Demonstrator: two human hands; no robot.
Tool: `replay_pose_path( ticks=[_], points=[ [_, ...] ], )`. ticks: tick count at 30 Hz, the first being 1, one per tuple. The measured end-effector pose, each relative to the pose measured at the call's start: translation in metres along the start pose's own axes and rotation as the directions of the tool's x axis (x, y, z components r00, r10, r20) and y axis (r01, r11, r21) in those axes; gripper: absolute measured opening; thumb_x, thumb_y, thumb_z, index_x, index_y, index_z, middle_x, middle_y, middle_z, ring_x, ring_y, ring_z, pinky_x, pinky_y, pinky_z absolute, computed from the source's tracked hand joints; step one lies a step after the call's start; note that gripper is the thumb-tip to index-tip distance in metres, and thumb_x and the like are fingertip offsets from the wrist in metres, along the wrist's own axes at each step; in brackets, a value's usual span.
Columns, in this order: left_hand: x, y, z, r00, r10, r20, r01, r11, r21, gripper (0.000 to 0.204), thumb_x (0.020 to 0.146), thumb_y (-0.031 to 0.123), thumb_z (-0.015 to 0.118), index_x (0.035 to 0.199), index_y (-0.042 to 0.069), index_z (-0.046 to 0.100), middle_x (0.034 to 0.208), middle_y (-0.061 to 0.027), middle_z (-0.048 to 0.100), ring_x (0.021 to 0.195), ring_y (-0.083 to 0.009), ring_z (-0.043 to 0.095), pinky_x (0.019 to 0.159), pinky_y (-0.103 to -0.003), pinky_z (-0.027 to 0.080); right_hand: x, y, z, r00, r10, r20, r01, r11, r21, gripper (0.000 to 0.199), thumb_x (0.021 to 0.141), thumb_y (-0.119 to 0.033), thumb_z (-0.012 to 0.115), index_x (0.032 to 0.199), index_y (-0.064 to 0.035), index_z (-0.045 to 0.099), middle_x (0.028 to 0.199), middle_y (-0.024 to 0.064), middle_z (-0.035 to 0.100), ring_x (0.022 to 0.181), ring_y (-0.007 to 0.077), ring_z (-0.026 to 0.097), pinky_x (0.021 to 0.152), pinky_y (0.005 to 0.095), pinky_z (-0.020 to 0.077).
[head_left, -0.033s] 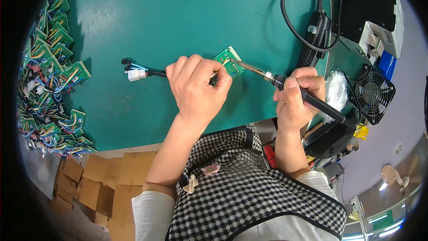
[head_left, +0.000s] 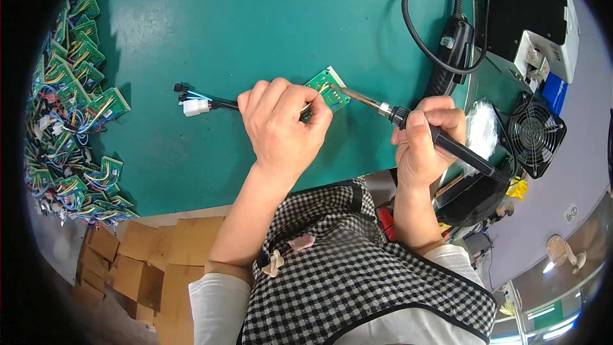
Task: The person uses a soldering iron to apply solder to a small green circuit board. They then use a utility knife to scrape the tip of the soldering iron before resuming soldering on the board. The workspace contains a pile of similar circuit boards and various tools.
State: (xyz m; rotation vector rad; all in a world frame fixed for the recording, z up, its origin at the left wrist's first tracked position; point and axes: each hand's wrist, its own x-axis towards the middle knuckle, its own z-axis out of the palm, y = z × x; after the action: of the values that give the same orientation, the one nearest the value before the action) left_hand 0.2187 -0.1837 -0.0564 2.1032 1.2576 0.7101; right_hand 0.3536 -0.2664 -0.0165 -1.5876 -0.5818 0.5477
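Note:
My right hand [head_left: 429, 147] grips a black-handled soldering iron [head_left: 469, 153]. The iron's metal tip rests at a small green circuit board [head_left: 333, 98] lying on the green mat, where pale yellow wire ends show. My left hand [head_left: 284, 128] is closed just left of the board, thumb and forefinger pinched on wires. From its other side a wire harness [head_left: 223, 103] sticks out, ending in a white plug [head_left: 196, 108] and smaller black and blue ends. My fingers hide the middle of the harness and part of the board.
Many wired circuit boards [head_left: 83, 76] are heaped along the left edge of the green table [head_left: 255, 19]. At the right lie a black tool with a looped cable [head_left: 454, 45], a black-and-white box [head_left: 533, 13], a fan [head_left: 536, 131] and a clear plastic bag [head_left: 482, 129]. Cardboard boxes [head_left: 191, 243] stand below.

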Motion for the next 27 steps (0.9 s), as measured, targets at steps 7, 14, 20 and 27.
replay_pose_path(
  ticks=[7, 14, 20, 27],
  points=[
    [0.0, 0.0, -0.0003, 1.0, -0.004, 0.005, 0.004, 1.0, -0.003, 0.016, 0.055, 0.005, 0.064, 0.056, 0.014, 0.051, 0.056, 0.0031, 0.043, 0.056, -0.0163, 0.043, 0.057, -0.03, 0.028, -0.0009, -0.0014, 0.0011, 1.0, -0.008, -0.002, 0.008, 1.0, -0.028, 0.022, 0.074, -0.002, 0.064, 0.072, -0.0014, 0.042, 0.074, 0.0106, 0.048, 0.044, 0.0087, 0.045, 0.038, 0.0207, 0.0381],
    [0.0004, 0.0001, -0.0003, 1.0, -0.002, 0.0, 0.002, 1.0, -0.007, 0.017, 0.054, 0.004, 0.064, 0.056, 0.014, 0.05, 0.056, 0.0031, 0.043, 0.055, -0.0164, 0.042, 0.057, -0.03, 0.028, -0.0036, 0.0008, -0.0014, 0.999, -0.041, -0.016, 0.039, 0.992, -0.118, 0.023, 0.072, -0.006, 0.067, 0.071, -0.0034, 0.044, 0.073, 0.0091, 0.05, 0.052, 0.0081, 0.041, 0.047, 0.0218, 0.0341],
    [0.0005, 0.0, -0.0003, 1.0, -0.003, 0.004, 0.003, 1.0, -0.004, 0.017, 0.054, 0.004, 0.064, 0.056, 0.014, 0.05, 0.056, 0.003, 0.043, 0.056, -0.0165, 0.043, 0.057, -0.03, 0.028, -0.0041, -0.001, -0.0011, 1.0, -0.007, -0.018, 0.007, 1.0, -0.014, 0.022, 0.073, -0.004, 0.065, 0.074, -0.0023, 0.042, 0.076, 0.0103, 0.049, 0.048, 0.0088, 0.045, 0.043, 0.0209, 0.0388],
    [0.0006, 0.0003, -0.0008, 1.0, -0.003, 0.01, 0.003, 1.0, 0.005, 0.017, 0.056, 0.005, 0.065, 0.057, 0.014, 0.05, 0.056, 0.003, 0.043, 0.056, -0.0164, 0.042, 0.057, -0.031, 0.028, -0.0031, -0.0042, -0.0035, 0.999, -0.026, -0.027, 0.027, 0.998, 0.05, 0.023, 0.074, -0.003, 0.065, 0.076, -0.0012, 0.042, 0.08, 0.0117, 0.047, 0.046, 0.0101, 0.048, 0.04, 0.0205, 0.043]
  ],
)
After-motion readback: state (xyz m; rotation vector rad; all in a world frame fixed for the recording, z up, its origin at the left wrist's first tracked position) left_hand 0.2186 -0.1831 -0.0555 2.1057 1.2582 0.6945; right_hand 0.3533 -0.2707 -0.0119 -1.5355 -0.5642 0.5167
